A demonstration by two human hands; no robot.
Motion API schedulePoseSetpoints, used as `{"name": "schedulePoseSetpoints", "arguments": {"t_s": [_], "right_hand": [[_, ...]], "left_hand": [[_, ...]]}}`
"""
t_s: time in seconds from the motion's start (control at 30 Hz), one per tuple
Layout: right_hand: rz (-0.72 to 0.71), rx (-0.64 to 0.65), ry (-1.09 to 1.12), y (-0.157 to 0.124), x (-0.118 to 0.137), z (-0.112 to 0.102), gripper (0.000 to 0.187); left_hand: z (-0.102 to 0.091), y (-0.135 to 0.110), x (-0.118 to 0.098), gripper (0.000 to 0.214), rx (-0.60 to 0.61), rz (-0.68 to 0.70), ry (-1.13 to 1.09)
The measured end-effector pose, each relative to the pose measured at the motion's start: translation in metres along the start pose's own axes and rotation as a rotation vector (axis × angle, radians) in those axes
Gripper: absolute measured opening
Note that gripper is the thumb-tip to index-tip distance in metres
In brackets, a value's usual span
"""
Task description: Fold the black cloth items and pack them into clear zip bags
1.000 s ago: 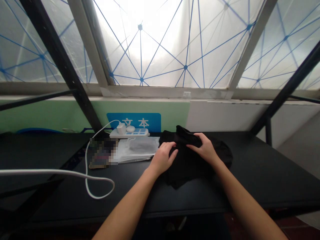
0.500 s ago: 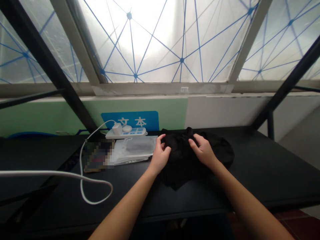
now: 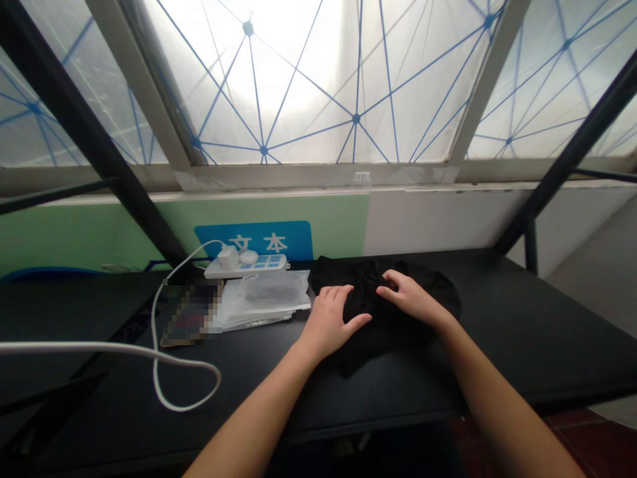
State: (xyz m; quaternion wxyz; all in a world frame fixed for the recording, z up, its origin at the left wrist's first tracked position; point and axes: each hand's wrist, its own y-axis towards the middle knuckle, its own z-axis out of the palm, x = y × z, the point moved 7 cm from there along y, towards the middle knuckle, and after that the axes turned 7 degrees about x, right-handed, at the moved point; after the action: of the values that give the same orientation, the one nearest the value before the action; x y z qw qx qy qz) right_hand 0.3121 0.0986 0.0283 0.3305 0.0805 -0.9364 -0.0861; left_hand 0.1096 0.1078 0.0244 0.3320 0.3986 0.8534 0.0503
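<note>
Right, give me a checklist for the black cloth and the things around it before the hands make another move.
1. Left hand at the black cloth: ok, over its left part, thumb spread from the fingers.
2. Right hand gripping a fold: cannot tell; its fingertips are at the cloth, but dark folds hide the hold.
3. Cloth lying smooth: not ok, it is bunched up between the hands.
4. Cloth within the desk's front edge: ok, its near corner stops short of it.
5. White cable away from the cloth: ok, it loops off to the left.
</note>
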Motion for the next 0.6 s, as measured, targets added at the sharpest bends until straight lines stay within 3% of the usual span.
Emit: {"name": "schedulePoseSetpoints", "arguments": {"t_s": [0.07, 0.2, 0.37, 0.47, 0.6], "right_hand": [[-0.044, 0.036, 0.003, -0.001, 0.01, 0.003, 0.04], [-0.098, 0.088, 0.112, -0.004, 0.021, 0.004, 0.031], [-0.04, 0.014, 0.282, -0.008, 0.006, -0.016, 0.029], [0.052, -0.063, 0.126, -0.012, -0.017, -0.034, 0.023], [0.208, -0.152, -0.115, -0.015, -0.052, -0.05, 0.021]], "left_hand": [[0.001, 0.002, 0.001, 0.047, -0.012, -0.03, 0.025], [-0.001, 0.004, 0.005, 0.015, -0.047, -0.076, -0.121], [-0.013, 0.001, 0.022, 0.008, -0.175, -0.173, -0.301], [-0.015, -0.003, 0.035, 0.015, -0.238, -0.255, -0.414], [-0.006, -0.007, 0.048, 0.057, -0.219, -0.402, -0.754]]}}
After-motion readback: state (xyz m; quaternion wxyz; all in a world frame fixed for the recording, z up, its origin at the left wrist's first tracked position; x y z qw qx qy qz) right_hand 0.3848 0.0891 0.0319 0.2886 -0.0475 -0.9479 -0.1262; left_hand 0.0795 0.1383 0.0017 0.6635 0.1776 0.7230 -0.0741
